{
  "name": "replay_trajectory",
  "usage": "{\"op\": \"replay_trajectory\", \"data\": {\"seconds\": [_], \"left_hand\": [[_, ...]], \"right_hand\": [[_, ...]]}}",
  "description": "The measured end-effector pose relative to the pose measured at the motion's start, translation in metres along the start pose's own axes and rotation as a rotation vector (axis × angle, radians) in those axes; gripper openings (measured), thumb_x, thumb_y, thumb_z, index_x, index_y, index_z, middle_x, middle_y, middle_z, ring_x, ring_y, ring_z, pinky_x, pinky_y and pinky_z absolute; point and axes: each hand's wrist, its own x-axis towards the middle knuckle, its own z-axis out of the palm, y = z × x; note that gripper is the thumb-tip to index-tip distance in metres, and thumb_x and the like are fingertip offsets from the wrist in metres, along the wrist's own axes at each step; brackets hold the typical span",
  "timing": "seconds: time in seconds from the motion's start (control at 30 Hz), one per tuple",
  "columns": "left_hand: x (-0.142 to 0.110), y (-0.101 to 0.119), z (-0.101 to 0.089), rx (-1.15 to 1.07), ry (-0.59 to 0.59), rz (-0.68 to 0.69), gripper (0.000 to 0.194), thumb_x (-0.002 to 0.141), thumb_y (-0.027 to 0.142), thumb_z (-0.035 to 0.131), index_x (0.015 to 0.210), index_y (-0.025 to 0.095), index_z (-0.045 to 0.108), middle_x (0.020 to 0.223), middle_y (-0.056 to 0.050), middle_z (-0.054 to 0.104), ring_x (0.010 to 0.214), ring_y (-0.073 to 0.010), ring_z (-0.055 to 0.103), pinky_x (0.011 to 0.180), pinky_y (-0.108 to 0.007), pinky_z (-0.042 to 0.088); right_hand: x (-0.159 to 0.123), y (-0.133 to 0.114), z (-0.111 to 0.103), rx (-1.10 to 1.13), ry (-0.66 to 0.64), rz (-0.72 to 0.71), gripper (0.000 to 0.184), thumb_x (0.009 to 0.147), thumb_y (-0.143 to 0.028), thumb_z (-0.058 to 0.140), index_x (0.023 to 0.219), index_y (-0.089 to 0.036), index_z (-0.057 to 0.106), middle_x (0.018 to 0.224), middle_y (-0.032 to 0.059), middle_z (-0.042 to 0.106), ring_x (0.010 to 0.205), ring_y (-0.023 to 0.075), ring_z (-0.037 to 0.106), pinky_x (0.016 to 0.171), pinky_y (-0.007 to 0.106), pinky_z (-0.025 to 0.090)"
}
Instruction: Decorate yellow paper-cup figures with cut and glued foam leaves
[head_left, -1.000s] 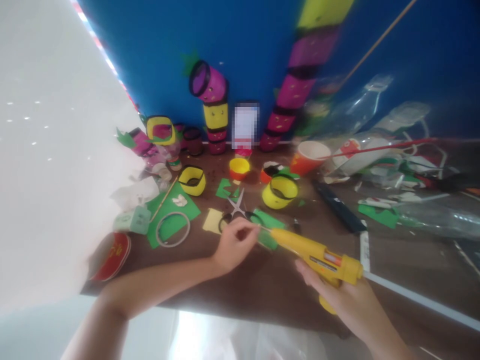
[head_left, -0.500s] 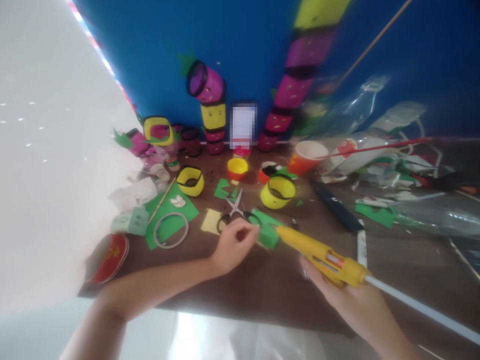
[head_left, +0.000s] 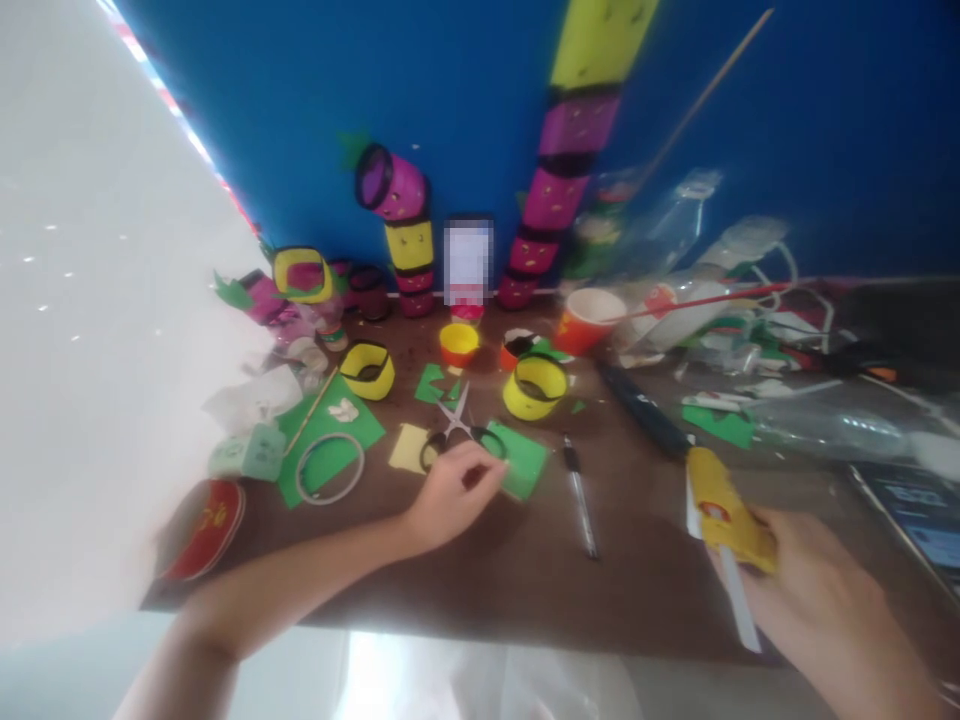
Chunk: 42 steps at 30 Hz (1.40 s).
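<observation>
Glue gun in right hand, swung outward, pen uncovered

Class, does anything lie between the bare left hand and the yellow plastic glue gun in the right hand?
Yes: a slim clear-and-black pen lies on the brown tabletop, between the left hand and the yellow plastic glue gun. Just beside the gun is a partly hidden white strip.

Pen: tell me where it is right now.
In the head view, the pen lies on the table, right of centre, between the green paper by the left hand and the yellow glue gun.
</observation>
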Motion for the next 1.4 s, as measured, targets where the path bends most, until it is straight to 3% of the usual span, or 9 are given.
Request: {"op": "replay_trajectory", "data": {"seconds": [0.23,0.47,0.63,0.73,0.83,1.0,1.13,1.23,1.4], "left_hand": [[0.007,0.003,-0.017,0.384,-0.207,0.413,0.022,0.091,0.021,0.039,0.095,0.016,0.06,0.085,-0.008,0.058,0.08,-0.0153,0.055,0.072,-0.025,0.045],[0.015,0.011,-0.023,0.681,-0.333,0.55,0.033,0.093,0.023,0.03,0.09,0.015,0.062,0.072,-0.007,0.059,0.067,-0.0154,0.055,0.063,-0.025,0.045],[0.019,0.01,-0.024,0.645,-0.327,0.768,0.028,0.09,0.018,0.036,0.103,0.015,0.061,0.073,-0.008,0.063,0.063,-0.0163,0.058,0.056,-0.027,0.046],[0.025,0.017,-0.024,0.458,-0.331,0.81,0.025,0.084,0.017,0.048,0.106,0.021,0.061,0.079,-0.007,0.066,0.064,-0.0153,0.061,0.055,-0.026,0.047],[0.034,0.029,-0.024,0.234,-0.377,0.743,0.027,0.079,0.018,0.057,0.103,0.028,0.062,0.081,-0.003,0.067,0.064,-0.0124,0.064,0.053,-0.022,0.047],[0.034,0.035,-0.02,0.269,-0.429,0.669,0.021,0.08,0.021,0.056,0.099,0.028,0.064,0.081,-0.003,0.066,0.064,-0.0133,0.063,0.054,-0.023,0.048],[0.022,0.034,-0.005,0.369,-0.32,0.564,0.02,0.085,0.021,0.049,0.097,0.018,0.065,0.079,-0.008,0.063,0.071,-0.0155,0.059,0.061,-0.027,0.048],[0.016,0.043,0.007,0.159,-0.13,0.277,0.014,0.084,0.021,0.052,0.084,0.015,0.065,0.074,-0.005,0.059,0.066,-0.011,0.054,0.058,-0.021,0.044],[0.014,0.058,0.016,-0.036,-0.079,-0.011,0.012,0.08,0.018,0.057,0.072,0.014,0.064,0.068,-0.003,0.058,0.062,-0.0093,0.05,0.054,-0.02,0.039]], "right_hand": [[0.002,-0.02,0.017,-0.263,-0.057,-0.146,0.026,0.076,-0.031,0.042,0.099,-0.019,0.046,0.099,0.0172,0.057,0.074,0.0312,0.064,0.054,0.038,0.046],[0.021,-0.012,0.041,-0.144,0.008,-0.41,0.035,0.084,-0.029,0.035,0.113,-0.015,0.049,0.105,0.0143,0.056,0.095,0.0294,0.059,0.081,0.04,0.048],[0.036,-0.001,0.046,-0.109,-0.035,-0.457,0.036,0.083,-0.033,0.04,0.11,-0.014,0.056,0.106,0.0159,0.057,0.094,0.0314,0.055,0.082,0.046,0.047],[0.034,-0.012,0.035,-0.046,0.052,-0.417,0.032,0.081,-0.031,0.043,0.102,-0.014,0.061,0.103,0.0166,0.058,0.093,0.0331,0.054,0.077,0.049,0.047],[0.02,-0.043,0.018,0.236,0.106,-0.35,0.02,0.081,-0.03,0.049,0.092,-0.019,0.062,0.094,0.0106,0.059,0.089,0.0255,0.057,0.08,0.041,0.048],[-0.005,-0.093,0.008,0.623,-0.082,-0.298,0.004,0.08,-0.023,0.057,0.081,-0.024,0.061,0.082,0.0031,0.059,0.075,0.0162,0.06,0.064,0.026,0.051],[-0.013,-0.107,0.017,0.714,0.05,-0.245,0.006,0.079,-0.017,0.058,0.08,-0.022,0.06,0.082,0.0039,0.058,0.071,0.0144,0.058,0.059,0.025,0.051],[-0.015,-0.111,0.022,0.686,0.155,-0.224,0.008,0.079,-0.014,0.058,0.081,-0.021,0.06,0.082,0.0047,0.057,0.071,0.0142,0.058,0.058,0.025,0.052],[-0.018,-0.122,0.023,0.623,0.342,-0.296,0.014,0.075,-0.007,0.062,0.081,-0.02,0.062,0.079,0.0031,0.059,0.069,0.0126,0.059,0.058,0.024,0.052]]}}
